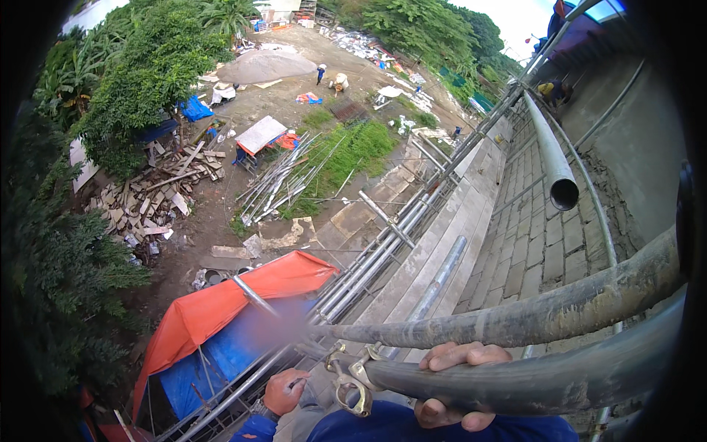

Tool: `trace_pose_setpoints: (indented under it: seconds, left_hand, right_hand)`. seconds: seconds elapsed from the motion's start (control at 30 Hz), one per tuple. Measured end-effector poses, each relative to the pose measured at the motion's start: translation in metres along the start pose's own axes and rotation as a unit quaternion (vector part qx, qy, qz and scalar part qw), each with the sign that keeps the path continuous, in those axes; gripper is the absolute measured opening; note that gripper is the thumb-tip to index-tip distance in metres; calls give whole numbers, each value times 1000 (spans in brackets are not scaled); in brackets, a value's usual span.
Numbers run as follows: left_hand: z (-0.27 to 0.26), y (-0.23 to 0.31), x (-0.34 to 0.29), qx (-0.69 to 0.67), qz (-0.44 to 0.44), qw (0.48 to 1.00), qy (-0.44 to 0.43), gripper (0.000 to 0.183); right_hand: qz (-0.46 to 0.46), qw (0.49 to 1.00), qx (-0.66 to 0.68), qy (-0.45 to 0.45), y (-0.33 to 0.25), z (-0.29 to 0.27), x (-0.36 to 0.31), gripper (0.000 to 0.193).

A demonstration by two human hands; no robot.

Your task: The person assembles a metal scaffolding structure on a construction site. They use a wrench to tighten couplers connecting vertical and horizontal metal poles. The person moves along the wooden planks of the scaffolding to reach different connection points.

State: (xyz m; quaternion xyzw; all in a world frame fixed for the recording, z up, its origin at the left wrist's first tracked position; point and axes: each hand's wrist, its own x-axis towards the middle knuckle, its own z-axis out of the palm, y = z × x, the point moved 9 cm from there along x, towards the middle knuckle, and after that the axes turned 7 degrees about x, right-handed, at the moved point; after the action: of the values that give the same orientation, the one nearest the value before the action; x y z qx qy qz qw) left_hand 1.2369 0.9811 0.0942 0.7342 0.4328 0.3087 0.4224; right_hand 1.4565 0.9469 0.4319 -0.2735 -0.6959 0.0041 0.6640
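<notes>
A thick grey scaffold pipe (560,379) crosses low in front of me, sloping up toward the right. My right hand (465,356) is wrapped around it, with fingertips showing above and below. Fixed near the pipe's left end is a brass-coloured scaffold coupler (353,394), its loose ring hanging open. Left of this coupler my left hand (286,390) is curled closed; what it holds, if anything, cannot be made out. A second, mud-stained pipe (515,324) runs just beyond the first. My blue-trousered leg (390,423) shows under the held pipe.
Below the pipes runs a plank walkway (420,265) beside a block wall (545,250). An open-ended pipe (549,151) juts toward me. A person (556,92) crouches at the far right. Far down lie an orange tarp (221,295), loose poles (283,177) and scrap boards (155,195).
</notes>
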Motion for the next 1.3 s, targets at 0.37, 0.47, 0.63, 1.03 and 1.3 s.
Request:
trace_pose_setpoints:
  seconds: [0.37,0.47,0.63,1.03,1.3]
  left_hand:
    - [2,30,42,-35,99,994,-23,24]
    - [0,31,53,-29,112,993,-26,26]
    - [21,41,74,-36,171,984,-28,25]
    - [65,19,140,-140,153,970,-129,20]
    - [131,-6,192,-99,128,976,-148,38]
  right_hand:
    - [33,997,43,53,0,-1,-2,71]
    - [10,998,54,16,3,4,1,68]
    - [143,955,252,-56,4,2,29,73]
    - [171,934,307,-62,22,12,27,83]
    - [213,913,312,-154,22,2,30,91]
